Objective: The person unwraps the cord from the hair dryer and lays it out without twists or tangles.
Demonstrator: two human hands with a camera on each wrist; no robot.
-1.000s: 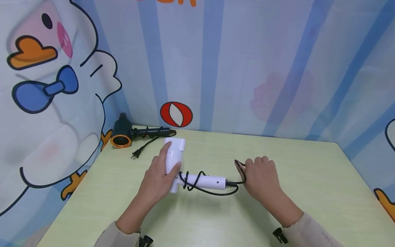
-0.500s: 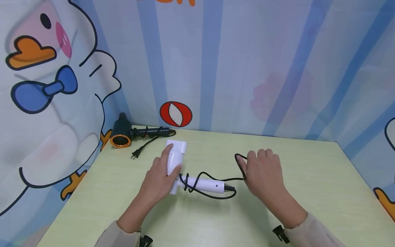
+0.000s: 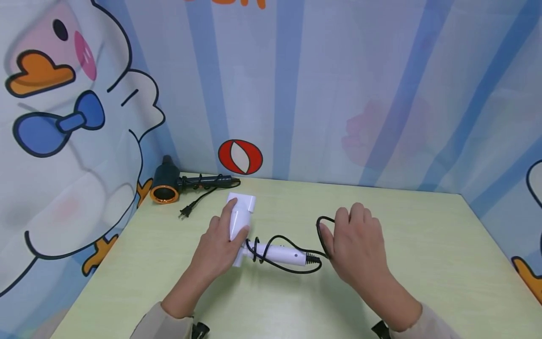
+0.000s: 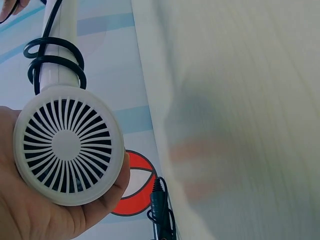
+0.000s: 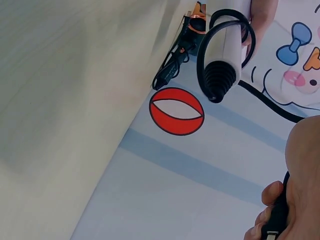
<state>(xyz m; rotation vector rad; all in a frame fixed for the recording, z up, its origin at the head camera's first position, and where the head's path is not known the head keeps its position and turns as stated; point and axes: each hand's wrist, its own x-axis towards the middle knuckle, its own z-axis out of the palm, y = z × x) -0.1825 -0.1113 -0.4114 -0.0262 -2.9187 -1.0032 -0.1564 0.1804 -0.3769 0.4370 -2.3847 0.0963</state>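
A pale lilac-white hair dryer (image 3: 277,254) is held above the table, its handle pointing right. My left hand (image 3: 216,249) grips its barrel; the round slatted intake grille (image 4: 65,145) faces the left wrist camera. A black cord (image 3: 296,272) loops around the handle and runs from its ribbed end (image 5: 220,82). To the right, my right hand (image 3: 357,245) holds the cord's far part, with curled fingers around the black plug (image 5: 276,220) in the right wrist view. Between handle and right hand the cord hangs in a slack curve.
A dark hair dryer with an orange rim (image 3: 166,181) lies at the table's back left corner, cord wrapped on its handle. Its plug (image 3: 185,212) lies on the pale table (image 3: 423,226). A printed cloth backdrop (image 3: 322,94) stands behind and at the sides.
My right hand rose with the cord, then shifted slightly back left. The strand leading to it has come away from the handle's end and now sags. My left hand barely moved.
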